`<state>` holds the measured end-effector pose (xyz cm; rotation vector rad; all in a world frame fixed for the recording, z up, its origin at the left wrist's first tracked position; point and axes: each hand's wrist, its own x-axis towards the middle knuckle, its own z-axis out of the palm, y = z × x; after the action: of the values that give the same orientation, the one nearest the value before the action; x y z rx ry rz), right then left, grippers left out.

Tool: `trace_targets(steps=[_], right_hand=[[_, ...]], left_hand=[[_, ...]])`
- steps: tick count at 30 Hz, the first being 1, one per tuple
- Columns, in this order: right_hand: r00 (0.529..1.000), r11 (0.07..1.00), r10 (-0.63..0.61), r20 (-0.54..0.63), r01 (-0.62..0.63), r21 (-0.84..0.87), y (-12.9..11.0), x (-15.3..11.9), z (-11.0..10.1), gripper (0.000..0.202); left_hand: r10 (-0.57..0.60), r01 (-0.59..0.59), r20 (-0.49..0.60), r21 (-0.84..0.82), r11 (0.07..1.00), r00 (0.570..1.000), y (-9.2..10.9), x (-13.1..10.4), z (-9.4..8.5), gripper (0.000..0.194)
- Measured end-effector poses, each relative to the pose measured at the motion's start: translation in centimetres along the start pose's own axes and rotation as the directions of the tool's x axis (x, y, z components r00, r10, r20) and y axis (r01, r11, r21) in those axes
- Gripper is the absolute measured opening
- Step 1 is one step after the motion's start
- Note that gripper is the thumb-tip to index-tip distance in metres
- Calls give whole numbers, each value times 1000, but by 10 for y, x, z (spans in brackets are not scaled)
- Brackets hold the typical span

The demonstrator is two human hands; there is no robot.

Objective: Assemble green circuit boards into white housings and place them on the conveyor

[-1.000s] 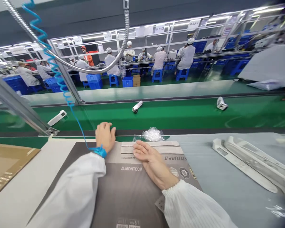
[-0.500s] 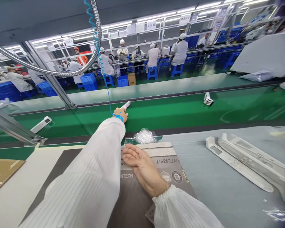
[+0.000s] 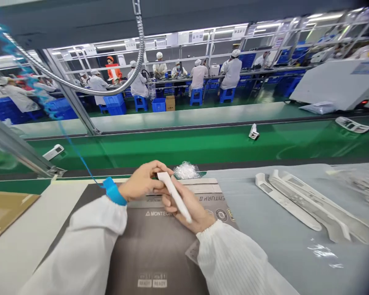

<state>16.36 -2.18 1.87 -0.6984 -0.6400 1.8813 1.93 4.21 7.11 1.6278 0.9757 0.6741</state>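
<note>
A slim white plastic housing [image 3: 176, 198] is tilted between my two hands, above a dark printed cardboard box [image 3: 132, 241]. My right hand [image 3: 192, 205] wraps around its lower length, with the palm behind it. At the upper end, my left hand [image 3: 146, 180] pinches it between thumb and fingers; a blue wrist strap [image 3: 114, 191] with a coiled cord circles that wrist. Just beyond my hands lies a small heap of clear plastic film [image 3: 187, 170]. The far side of the housing is hidden from me.
A green conveyor belt [image 3: 178, 146] runs across, carrying a white part [image 3: 253, 132] and another white housing [image 3: 53, 152]. Long white plastic shells [image 3: 289, 203] lie on the grey mat at right. A metal post [image 3: 70, 96] stands at left; a flexible metal hose [image 3: 140, 45] hangs overhead. Co-workers sit beyond.
My left hand has come back from the belt with the white plastic housing. My right hand, open before, has closed around it. The white part on the belt appears farther left.
</note>
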Motion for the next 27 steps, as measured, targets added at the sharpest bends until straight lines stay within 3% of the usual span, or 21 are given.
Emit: trace_targets(steps=[1,3,4,5,7,10,12,14,16,18,21,23,25,27], right_hand=[[999,996,-35,-33,32,-85,3,0,1,43],[983,969,-158,-89,137,-207,11,1,2,43],[971,953,-219,-99,191,-235,15,2,2,45],[959,940,-264,-104,231,-251,18,3,2,47],[944,916,-308,-116,261,-304,21,5,0,48],[923,817,-374,-93,280,-505,18,5,-4,45],[879,664,-469,-86,287,-691,14,2,-6,41],[781,456,-621,-73,284,-843,7,-2,-9,35],[670,233,-742,20,285,-930,0,-5,-11,28],[622,23,-764,170,290,-957,-5,-7,-14,20],[626,-213,-723,291,198,-957,-6,-7,-18,11],[652,-313,-690,314,122,-942,-3,-7,-17,14],[694,-351,-634,343,138,-926,2,-7,-13,17],[728,-293,-583,361,226,-929,6,-8,-7,16]], left_hand=[[2,0,-101,19,1000,995,-6,-10,7,37],[-29,29,-353,-5,1000,935,-21,-24,22,30],[-55,34,-419,-58,998,906,-29,-29,29,25],[-79,30,-428,-120,992,900,-36,-32,35,24],[-87,17,-342,-202,979,936,-48,-37,45,31],[-43,-6,-254,-189,982,966,-55,-42,48,38],[-6,-26,-259,-122,992,966,-52,-45,43,33],[42,-39,-305,15,999,952,-47,-48,34,28],[71,-5,-362,181,984,930,-42,-51,26,24],[111,21,-384,324,946,917,-39,-54,23,24],[220,-25,-346,489,872,912,-39,-56,25,26],[221,-1,-358,524,852,907,-42,-55,26,26],[134,109,-470,455,884,872,-46,-52,24,25],[6,188,-589,268,945,808,-50,-49,17,24]])
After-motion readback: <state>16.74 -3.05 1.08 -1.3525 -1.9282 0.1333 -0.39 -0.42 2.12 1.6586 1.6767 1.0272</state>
